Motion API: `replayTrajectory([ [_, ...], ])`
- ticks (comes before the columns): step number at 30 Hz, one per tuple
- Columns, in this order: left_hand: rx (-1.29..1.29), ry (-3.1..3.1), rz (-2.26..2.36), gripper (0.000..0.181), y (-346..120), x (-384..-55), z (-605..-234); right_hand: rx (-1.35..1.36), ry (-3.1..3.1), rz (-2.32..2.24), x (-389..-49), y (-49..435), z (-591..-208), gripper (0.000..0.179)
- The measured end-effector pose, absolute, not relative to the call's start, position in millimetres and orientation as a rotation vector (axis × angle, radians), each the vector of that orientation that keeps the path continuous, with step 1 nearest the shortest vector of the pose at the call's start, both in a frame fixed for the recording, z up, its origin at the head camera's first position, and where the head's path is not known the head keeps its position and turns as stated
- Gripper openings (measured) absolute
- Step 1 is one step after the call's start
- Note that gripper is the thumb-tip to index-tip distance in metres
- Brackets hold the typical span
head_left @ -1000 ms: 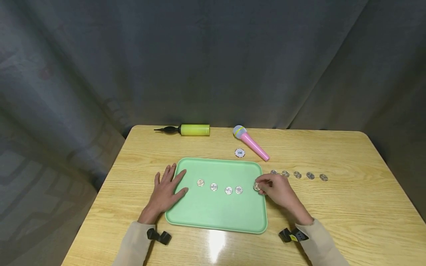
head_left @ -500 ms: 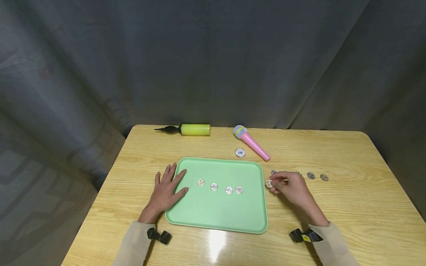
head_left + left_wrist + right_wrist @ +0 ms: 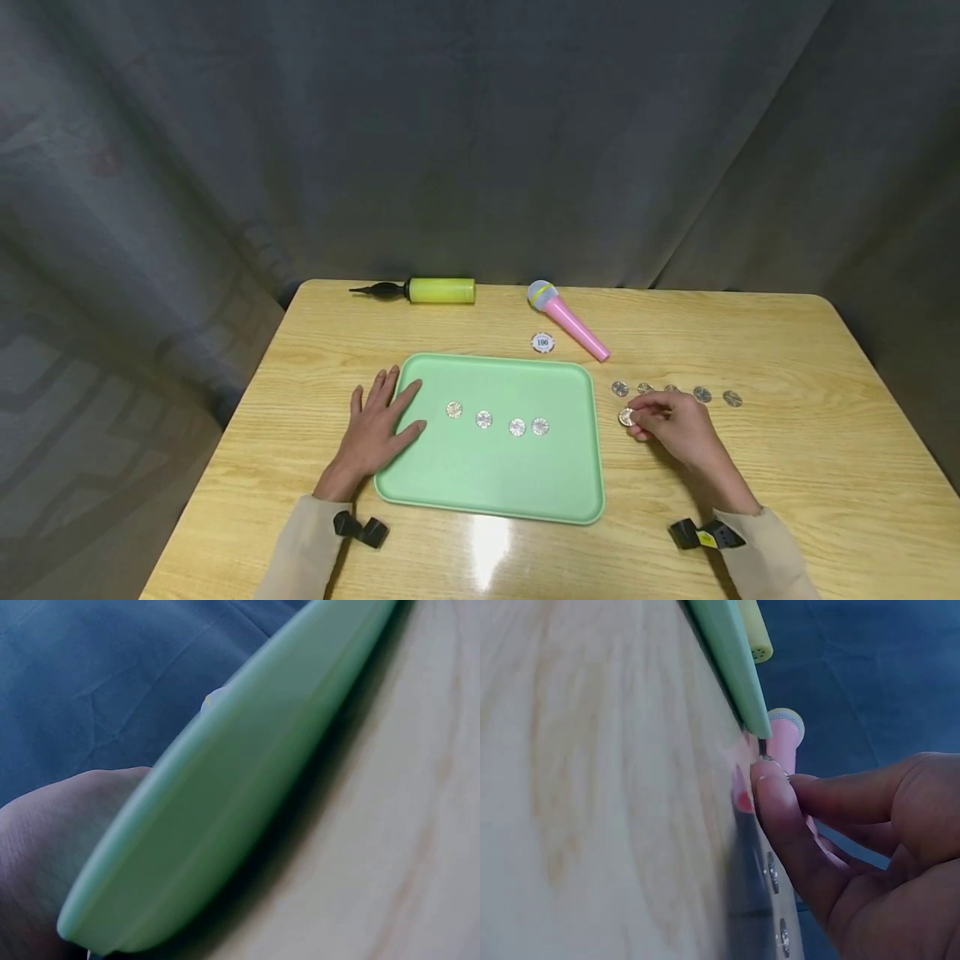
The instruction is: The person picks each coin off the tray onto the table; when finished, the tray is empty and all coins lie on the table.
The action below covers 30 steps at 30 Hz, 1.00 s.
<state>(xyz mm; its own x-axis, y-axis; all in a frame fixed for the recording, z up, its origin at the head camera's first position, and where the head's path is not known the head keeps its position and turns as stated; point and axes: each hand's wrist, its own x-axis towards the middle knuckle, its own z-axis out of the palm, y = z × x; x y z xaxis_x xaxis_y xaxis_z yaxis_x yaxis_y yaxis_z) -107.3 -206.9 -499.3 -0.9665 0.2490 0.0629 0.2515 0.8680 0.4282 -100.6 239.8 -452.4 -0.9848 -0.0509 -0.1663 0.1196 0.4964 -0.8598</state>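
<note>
My right hand [image 3: 678,425] pinches a silver coin [image 3: 626,417] between thumb and fingers, just right of the green tray [image 3: 487,492]. In the right wrist view the thumb and fingertips [image 3: 776,795] meet around it, hiding most of it. Several silver coins lie spaced across the tray, one of them a coin [image 3: 483,419] left of its middle. Behind my right hand runs a row of several more coins on the table, with one coin [image 3: 619,388] at its left end. My left hand [image 3: 371,433] rests spread over the tray's left rim, its fingers straight.
Beyond the tray lie a white poker chip [image 3: 542,342] marked 100 and a pink toy microphone [image 3: 573,325]. A yellow-green hand pump [image 3: 442,291] with a black nozzle lies at the table's [image 3: 810,483] back left. Dark curtains [image 3: 480,142] hang behind.
My right hand has moved right, from the tray's right edge to over the table in front of the coin row, with the coin still pinched. The left hand has stayed in place.
</note>
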Motion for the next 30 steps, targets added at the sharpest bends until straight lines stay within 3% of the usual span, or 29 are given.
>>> replayTrajectory([
  [30,-0.413,-3.022,-0.702,0.067,-207.1,-106.9,-498.7,0.101,2.783,-1.198,-101.0,235.9,-460.3,0.011],
])
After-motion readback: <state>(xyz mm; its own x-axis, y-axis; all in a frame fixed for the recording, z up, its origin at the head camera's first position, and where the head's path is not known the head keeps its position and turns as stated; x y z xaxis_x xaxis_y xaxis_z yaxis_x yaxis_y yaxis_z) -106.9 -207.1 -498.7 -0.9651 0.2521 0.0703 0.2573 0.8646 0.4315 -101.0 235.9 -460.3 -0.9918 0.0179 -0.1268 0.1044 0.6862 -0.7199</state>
